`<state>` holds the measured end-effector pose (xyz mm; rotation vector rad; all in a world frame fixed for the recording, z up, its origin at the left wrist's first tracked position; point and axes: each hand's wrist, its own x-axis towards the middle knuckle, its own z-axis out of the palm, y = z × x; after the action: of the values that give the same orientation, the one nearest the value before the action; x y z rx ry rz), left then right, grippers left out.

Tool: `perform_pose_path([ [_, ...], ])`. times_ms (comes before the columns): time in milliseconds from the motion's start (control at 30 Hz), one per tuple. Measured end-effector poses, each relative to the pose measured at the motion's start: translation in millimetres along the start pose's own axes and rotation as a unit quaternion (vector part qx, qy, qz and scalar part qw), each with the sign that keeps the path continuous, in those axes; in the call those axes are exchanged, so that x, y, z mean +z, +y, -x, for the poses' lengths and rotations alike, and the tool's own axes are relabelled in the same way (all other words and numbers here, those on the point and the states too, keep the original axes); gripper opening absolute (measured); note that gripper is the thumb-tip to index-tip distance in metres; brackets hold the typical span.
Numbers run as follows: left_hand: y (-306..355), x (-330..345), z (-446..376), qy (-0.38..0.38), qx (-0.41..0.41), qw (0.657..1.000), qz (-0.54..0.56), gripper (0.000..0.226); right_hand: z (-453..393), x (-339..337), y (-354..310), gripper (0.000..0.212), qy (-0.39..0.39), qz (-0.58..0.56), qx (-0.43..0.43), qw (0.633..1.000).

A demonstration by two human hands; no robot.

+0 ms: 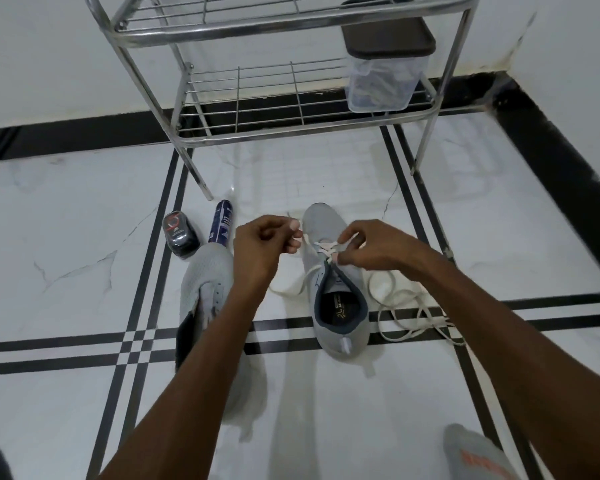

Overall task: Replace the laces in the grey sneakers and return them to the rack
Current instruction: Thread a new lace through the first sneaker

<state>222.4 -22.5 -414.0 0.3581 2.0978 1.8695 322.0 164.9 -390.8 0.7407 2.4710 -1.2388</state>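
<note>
- Two grey sneakers lay on the tiled floor (84,216) in front of the person, both with heels toward the viewer and toes pointing away at the rack.
- Nearest, the left sneaker (208,292) lay partly under the left forearm, its eyelets bare, apparently unlaced.
- Just right of it stood the right sneaker (340,306), its long axis running straight from the person to the rack; both hands met over its forward eyelets, so neither arm was clearly nearer.
- Slack white lace (406,306) trailed in loose loops on the floor to the right of that shoe, with a smaller loop on its left side.
- Left hand (264,244) was curled, thumb and fingertips pinching one lace end just left of the toe.
- Right hand (364,244) was curled too, pinching the lace at the crossings over the tongue.
- Judging by this, threading had only reached the front eyelets.
- Farther off, a polish tin (181,237) and spray can (220,223) stood left of the shoes.
- Beyond, the metal rack (291,105) held a lidded clear container (381,77) on its lower shelf.
</note>
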Motion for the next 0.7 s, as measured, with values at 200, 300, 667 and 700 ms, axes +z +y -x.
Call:
perform_pose_path([
  [200,-28,20,6,-0.088,0.031,0.977,-0.192,0.011,13,48,7,0.028,0.101,0.141,-0.046,0.984],
  [300,-29,27,13,-0.087,0.047,0.959,-0.264,0.010,12,62,20,0.017,0.190,0.112,-0.073,0.973],
  [667,-28,46,17,-0.083,0.033,0.947,-0.308,0.007,2,46,43,0.014,0.091,-0.325,0.093,0.937],
  [700,-30,47,17,-0.083,0.037,0.948,-0.306,0.006,1,46,43,0.012,0.089,-0.330,0.096,0.935],
])
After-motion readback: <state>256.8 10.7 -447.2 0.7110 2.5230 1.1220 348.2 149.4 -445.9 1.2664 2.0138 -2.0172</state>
